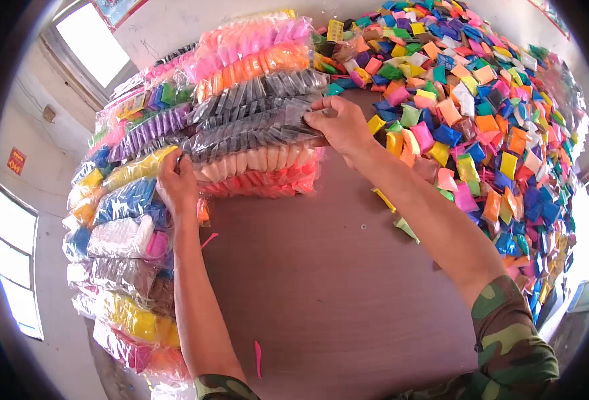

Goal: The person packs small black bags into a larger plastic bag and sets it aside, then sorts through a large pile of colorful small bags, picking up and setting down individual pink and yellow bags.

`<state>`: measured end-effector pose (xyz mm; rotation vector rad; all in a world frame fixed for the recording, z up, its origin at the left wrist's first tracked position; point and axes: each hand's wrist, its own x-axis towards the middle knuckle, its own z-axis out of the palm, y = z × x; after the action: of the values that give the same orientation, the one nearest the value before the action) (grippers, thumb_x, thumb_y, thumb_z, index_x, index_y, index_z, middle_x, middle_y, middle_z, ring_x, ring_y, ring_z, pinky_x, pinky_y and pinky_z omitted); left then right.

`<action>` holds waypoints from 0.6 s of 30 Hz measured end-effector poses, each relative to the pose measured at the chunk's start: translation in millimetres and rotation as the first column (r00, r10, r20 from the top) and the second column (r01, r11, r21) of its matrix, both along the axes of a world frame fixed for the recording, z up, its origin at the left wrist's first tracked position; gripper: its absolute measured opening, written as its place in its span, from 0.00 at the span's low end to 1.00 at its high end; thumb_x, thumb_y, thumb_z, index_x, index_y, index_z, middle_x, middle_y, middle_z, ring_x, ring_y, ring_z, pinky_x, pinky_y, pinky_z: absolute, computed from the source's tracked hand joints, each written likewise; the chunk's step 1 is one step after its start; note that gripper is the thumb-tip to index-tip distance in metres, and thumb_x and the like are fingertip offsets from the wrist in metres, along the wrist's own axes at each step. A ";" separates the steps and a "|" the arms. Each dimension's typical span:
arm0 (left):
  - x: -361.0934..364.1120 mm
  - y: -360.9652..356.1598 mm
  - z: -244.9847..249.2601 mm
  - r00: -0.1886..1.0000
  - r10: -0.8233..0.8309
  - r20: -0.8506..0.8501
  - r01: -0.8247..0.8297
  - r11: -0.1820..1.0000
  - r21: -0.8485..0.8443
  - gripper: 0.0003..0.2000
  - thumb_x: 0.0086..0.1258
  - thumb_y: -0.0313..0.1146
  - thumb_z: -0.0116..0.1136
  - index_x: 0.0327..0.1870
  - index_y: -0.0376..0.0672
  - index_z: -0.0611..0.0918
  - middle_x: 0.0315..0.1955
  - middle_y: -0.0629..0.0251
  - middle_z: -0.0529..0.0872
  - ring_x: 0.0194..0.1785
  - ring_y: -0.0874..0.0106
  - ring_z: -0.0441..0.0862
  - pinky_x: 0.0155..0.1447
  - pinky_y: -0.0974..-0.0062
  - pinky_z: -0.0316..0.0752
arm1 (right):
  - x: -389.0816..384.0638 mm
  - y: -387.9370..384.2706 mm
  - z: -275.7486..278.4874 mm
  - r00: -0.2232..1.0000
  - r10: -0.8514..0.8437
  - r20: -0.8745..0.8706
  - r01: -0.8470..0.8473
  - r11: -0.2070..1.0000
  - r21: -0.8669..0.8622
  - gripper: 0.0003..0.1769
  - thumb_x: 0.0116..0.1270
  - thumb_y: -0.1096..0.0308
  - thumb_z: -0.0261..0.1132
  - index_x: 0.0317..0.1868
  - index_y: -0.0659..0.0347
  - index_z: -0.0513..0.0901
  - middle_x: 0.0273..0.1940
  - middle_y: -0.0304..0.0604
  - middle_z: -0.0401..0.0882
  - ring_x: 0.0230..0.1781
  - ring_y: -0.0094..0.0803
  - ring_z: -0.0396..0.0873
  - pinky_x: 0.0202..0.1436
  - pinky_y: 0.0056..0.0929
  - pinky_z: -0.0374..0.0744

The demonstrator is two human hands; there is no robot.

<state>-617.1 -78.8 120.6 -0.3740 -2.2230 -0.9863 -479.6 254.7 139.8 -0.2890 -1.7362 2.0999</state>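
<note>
A long clear plastic bag packed with a row of black packets (pixel 241 139) lies across the front of the stack of bags. My right hand (pixel 341 127) pinches the bag's right end between thumb and fingers. At its left end, my left hand (pixel 176 179) has its fingers closed on the plastic, right beside a bag of yellow packets (pixel 138 168). Below the black row is a bag of peach packets (pixel 261 163), with a bag of red-pink packets (pixel 261 185) under that. Another bag of black packets (pixel 261 90) sits behind.
Bags of orange packets (pixel 254 67) and pink packets (pixel 261 41) top the stack. Bagged packets in several colours line the left. A large heap of loose coloured packets (pixel 468 120) covers the right side. Pink scraps (pixel 258 359) lie on the brown table (pixel 334 287).
</note>
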 end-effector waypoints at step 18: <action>36.3 22.4 -1.3 0.996 0.073 -0.059 -0.082 0.982 -0.167 0.18 0.82 0.25 0.52 0.68 0.27 0.79 0.62 0.34 0.84 0.66 0.39 0.81 0.72 0.48 0.75 | -13.7 6.9 -27.5 0.990 -0.136 -0.046 0.142 0.879 0.455 0.17 0.69 0.59 0.73 0.50 0.63 0.91 0.41 0.46 0.93 0.42 0.33 0.92 0.51 0.37 0.86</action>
<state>-580.8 -56.4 119.3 -0.3818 -2.2622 -0.7401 -493.3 261.6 112.3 -0.2492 -2.0692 1.5267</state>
